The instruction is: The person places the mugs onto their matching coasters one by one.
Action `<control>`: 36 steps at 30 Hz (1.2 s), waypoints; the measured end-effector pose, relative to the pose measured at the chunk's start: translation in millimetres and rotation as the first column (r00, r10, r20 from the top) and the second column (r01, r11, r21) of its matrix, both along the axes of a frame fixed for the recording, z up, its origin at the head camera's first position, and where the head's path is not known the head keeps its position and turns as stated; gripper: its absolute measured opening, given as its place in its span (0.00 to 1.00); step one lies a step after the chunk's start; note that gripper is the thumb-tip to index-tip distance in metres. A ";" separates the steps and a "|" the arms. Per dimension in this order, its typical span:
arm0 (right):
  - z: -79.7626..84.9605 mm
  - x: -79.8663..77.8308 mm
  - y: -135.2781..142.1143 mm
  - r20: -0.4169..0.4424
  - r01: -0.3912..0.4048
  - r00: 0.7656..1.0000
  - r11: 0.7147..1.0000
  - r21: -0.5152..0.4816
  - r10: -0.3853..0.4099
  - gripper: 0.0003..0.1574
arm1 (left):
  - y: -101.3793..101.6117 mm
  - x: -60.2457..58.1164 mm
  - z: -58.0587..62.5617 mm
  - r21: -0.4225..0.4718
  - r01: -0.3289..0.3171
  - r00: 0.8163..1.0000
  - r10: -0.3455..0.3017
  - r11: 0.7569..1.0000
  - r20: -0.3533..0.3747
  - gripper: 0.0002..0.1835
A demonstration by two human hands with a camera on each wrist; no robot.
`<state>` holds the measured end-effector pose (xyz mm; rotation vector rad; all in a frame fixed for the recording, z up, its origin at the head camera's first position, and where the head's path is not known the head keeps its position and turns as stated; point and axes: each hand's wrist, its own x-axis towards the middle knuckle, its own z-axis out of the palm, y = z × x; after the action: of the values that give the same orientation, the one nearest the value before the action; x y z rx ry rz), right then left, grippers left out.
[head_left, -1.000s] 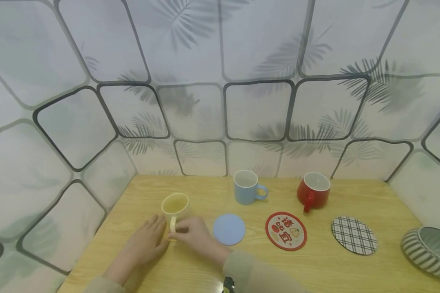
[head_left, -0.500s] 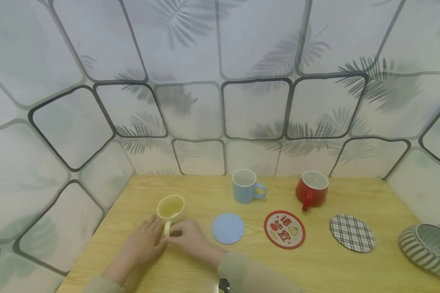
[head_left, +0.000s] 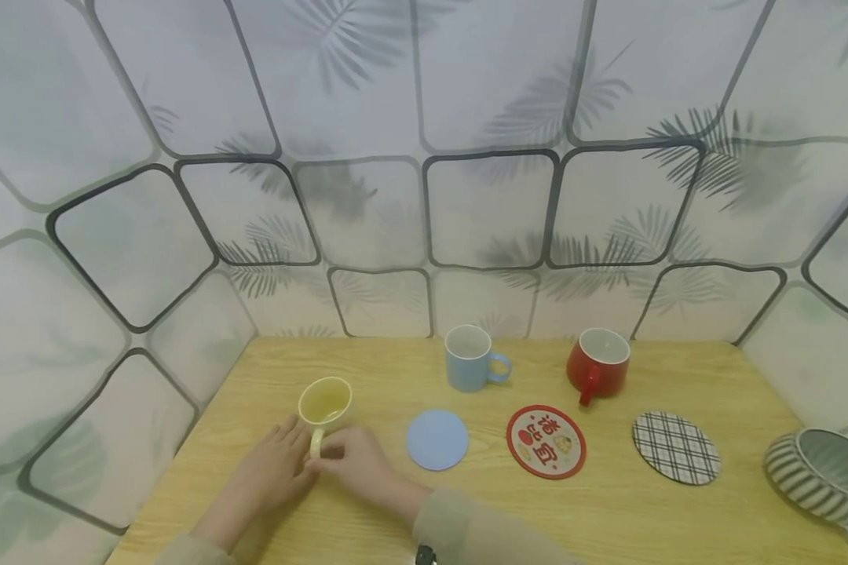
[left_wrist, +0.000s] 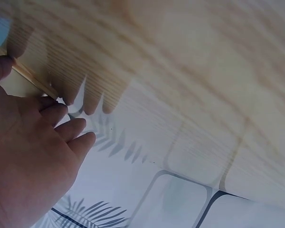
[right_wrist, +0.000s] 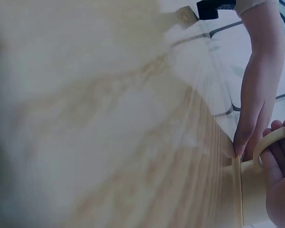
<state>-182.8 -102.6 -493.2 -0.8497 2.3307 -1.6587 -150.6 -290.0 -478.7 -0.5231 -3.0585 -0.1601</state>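
Note:
At the left of the table, the yellow mug point(head_left: 325, 402) stands upright on a thin round coaster, whose edge point(right_wrist: 236, 190) shows beneath it in the right wrist view. My right hand point(head_left: 359, 464) pinches the mug's handle point(right_wrist: 270, 139) from the right. On the other side, my left hand point(head_left: 275, 461) lies low with its fingers extended along the mug's base. In the left wrist view its thumb and fingertips touch the edge of the coaster point(left_wrist: 33, 80), and part of the mug point(left_wrist: 15, 87) shows beyond. From the head view, the hands hide the coaster.
A blue mug point(head_left: 466, 362) stands behind a blue round coaster point(head_left: 437, 439). Farther right are a red mug point(head_left: 597, 365), a red-rimmed coaster with characters point(head_left: 546, 442) and a plaid coaster point(head_left: 676, 447). A striped cup point(head_left: 816, 479) lies at the right edge. Patterned walls enclose the wooden table point(head_left: 509, 514).
The yellow mug has shifted slightly left with my right hand, its handle swinging left. The coaster edge seen below it earlier is now hidden in the head view. My left hand stays nearly still.

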 end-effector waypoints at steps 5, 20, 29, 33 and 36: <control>0.9 5.0 -5.0 0.020 0.026 0.999 1.000 -0.013 -0.026 0.08 | -0.1 -0.1 0.0 -0.003 -0.003 1.000 0.003 1.000 0.011 0.36; -0.3 11.3 -8.7 -0.005 0.066 0.998 0.998 -0.014 -0.066 0.07 | -0.9 -0.8 -2.9 -0.006 -0.013 1.000 0.013 1.000 0.021 0.36; -0.3 10.9 -8.6 0.026 0.023 0.999 1.000 -0.010 -0.023 0.08 | -4.7 -1.7 -6.2 -0.018 -0.007 1.000 0.007 1.000 0.009 0.35; 3.1 10.6 -5.2 0.033 -0.009 0.999 1.000 -0.011 0.009 0.09 | -5.7 -3.0 -7.2 -0.011 -0.009 1.000 0.009 1.000 0.006 0.34; 4.8 11.0 -2.0 0.007 -0.017 1.000 1.000 0.019 0.016 0.09 | -4.4 -3.1 -6.7 -0.004 -0.005 1.000 0.005 1.000 0.016 0.33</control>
<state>-171.8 -104.6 -488.4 -0.8562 2.3253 -1.6271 -153.7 -294.5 -485.4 -0.5166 -3.0756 -0.1592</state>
